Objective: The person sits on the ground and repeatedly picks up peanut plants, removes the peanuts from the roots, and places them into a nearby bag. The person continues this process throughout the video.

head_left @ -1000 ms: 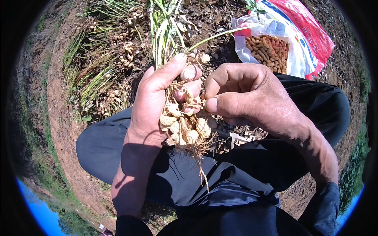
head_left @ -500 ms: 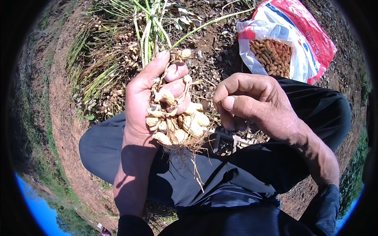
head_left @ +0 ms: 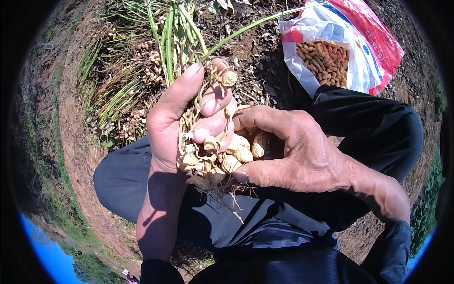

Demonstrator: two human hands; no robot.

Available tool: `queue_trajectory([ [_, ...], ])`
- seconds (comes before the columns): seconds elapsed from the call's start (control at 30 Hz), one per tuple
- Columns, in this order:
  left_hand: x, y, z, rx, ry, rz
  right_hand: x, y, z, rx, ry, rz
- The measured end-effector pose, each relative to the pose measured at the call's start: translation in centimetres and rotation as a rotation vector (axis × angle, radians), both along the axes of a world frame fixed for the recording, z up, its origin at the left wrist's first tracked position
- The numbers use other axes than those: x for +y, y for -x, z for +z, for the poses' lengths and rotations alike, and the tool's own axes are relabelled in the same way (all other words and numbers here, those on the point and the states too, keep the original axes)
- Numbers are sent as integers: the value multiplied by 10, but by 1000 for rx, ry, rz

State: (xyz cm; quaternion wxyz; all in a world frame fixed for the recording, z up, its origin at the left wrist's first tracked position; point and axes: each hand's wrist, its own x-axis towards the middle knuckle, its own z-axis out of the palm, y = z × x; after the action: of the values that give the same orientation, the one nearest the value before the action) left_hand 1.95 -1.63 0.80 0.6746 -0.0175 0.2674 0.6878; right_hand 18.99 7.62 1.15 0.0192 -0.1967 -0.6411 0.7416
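Note:
My left hand [head_left: 172,125] is closed round the stems of a peanut plant [head_left: 169,45], whose green stalks stick out past the thumb. Pale pods [head_left: 231,163] hang in a cluster from its roots, below and beside my fingers. One pod [head_left: 229,78] sits up by the index finger. Reaching in from the right, my right hand [head_left: 302,151] is curled about the right side of the cluster. Its thumb presses at the lower pods, while the fingers pass behind them and are partly hidden. Thin roots [head_left: 231,199] dangle beneath.
At the upper right an open white and red sack [head_left: 298,64] holds many loose peanuts [head_left: 324,61]. Pulled peanut plants [head_left: 118,94] lie heaped on the soil at the left. My dark-trousered legs [head_left: 378,123] are bent under my hands.
My right hand has moved left from beside the plant onto the pods, its thumb and fingers now round them. The left hand keeps its hold on the plant, slightly turned.

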Motion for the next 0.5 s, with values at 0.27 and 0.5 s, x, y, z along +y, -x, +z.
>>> queue_trajectory([
  [0.27, -2, -2, -9, 34, -81, -1, -2, 1, -1, -89, 455, -94],
  [0.5, -5, 1, -13, 23, -149, -31, -2, 1, 1, -170, 508, -85],
])
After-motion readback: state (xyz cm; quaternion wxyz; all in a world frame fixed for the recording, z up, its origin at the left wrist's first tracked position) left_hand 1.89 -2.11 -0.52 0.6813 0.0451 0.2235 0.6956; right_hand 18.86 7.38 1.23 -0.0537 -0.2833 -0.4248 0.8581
